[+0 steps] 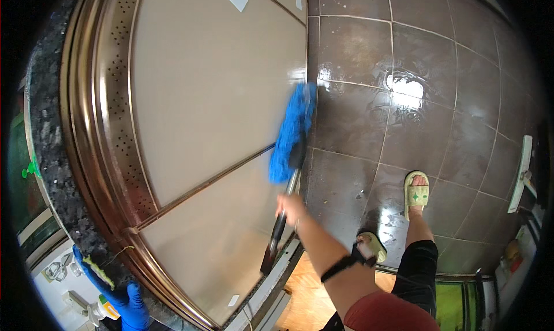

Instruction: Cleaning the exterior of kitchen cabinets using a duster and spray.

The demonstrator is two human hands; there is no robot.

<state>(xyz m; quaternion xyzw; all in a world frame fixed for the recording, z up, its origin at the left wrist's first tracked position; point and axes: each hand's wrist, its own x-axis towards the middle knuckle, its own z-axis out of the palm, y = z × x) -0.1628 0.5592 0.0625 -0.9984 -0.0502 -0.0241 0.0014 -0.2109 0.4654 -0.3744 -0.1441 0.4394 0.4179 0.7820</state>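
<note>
My bare right hand (291, 209) is closed round the black grip of a short metal pole, at the middle of the view. The pole carries a blue microfibre mop head (291, 136), which lies along the lower edge of a beige cabinet panel (216, 80), beside the wet tiled floor; it is slightly blurred. At the lower left, my left hand (125, 305) wears a blue rubber glove with yellow-green material along a finger. Its fingers are spread at the edge of a dark speckled stone countertop (52, 149), and nothing is held in them.
Wet brown tiles (355, 119) cover the floor, where my feet stand in pale green slippers (417, 194). A white squeegee-like head (520, 173) is at the far right. A bottle with an orange-and-green label (107, 308) stands near my left hand. A raised door track (277, 266) runs below.
</note>
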